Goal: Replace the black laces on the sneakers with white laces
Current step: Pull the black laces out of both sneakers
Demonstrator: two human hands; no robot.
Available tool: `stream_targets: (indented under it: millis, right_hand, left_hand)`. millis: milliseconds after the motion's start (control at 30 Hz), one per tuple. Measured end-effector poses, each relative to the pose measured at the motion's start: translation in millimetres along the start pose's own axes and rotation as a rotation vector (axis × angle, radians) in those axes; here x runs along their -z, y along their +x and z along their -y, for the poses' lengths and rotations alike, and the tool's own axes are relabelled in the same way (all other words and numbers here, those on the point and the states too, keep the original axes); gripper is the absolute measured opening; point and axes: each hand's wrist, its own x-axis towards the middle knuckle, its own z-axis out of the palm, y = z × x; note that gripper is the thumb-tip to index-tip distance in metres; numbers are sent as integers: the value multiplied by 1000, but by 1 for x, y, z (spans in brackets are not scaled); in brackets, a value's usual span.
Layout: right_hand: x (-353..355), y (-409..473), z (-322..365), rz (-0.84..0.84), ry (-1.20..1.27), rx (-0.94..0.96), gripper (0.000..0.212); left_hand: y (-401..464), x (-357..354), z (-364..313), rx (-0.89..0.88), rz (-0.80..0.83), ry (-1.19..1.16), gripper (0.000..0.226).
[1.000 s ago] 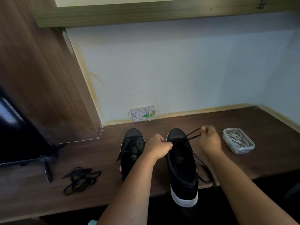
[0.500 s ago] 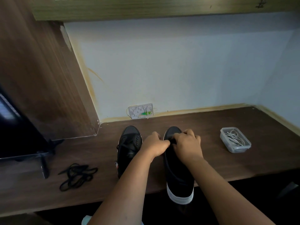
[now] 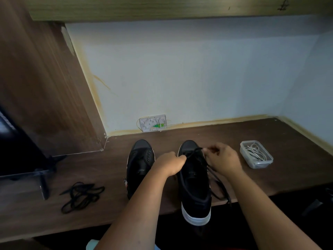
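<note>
- The heel of the right sneaker [image 3: 195, 192], black with a white sole edge, sticks out past the near edge of the wooden desk [image 3: 270, 177], toe pointing at the wall.
- A black lace [image 3: 214, 175] runs from the toe eyelets of that sneaker, and its loose lengths trail down the shoe's right side to the desk edge.
- My left hand [image 3: 170, 164] is curled in a fist on the left rim of the right sneaker near the front eyelets; what my fingers grip there is hidden from me.
- My right hand [image 3: 222, 158] sits just right of the toe, thumb and fingertips pinching the black lace where it leaves the front eyelets.
- The left sneaker [image 3: 140, 166] stands just beside, parallel, its eyelets bare.
- A loose black lace [image 3: 81, 195] lies in a tangle well to the left, near the dark stand foot [image 3: 43, 186] of a screen.
- To the right, apart from my right hand, a clear plastic tub [image 3: 256, 154] holds the white laces [image 3: 255, 151], coiled inside.
- Farthest back, a white wall box [image 3: 154, 122] with a green part sits at the base of the pale wall.
</note>
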Motion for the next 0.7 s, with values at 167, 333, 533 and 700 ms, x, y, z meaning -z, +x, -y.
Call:
stream_targets:
  millis: [167, 333, 533, 700]
  right_hand:
    - [-36, -15, 33, 85, -409, 302, 29]
    - [-44, -15, 33, -63, -492, 347, 17]
    - [3, 9, 5, -360, 313, -132, 8]
    - [31, 14, -14, -407, 402, -308, 20]
  left_hand:
    - [-2, 1, 0, -66, -50, 2, 35]
    - [2, 2, 5, -84, -96, 37, 33]
    - [7, 1, 9, -68, -9, -73, 21]
    - [12, 1, 12, -50, 10, -119, 20]
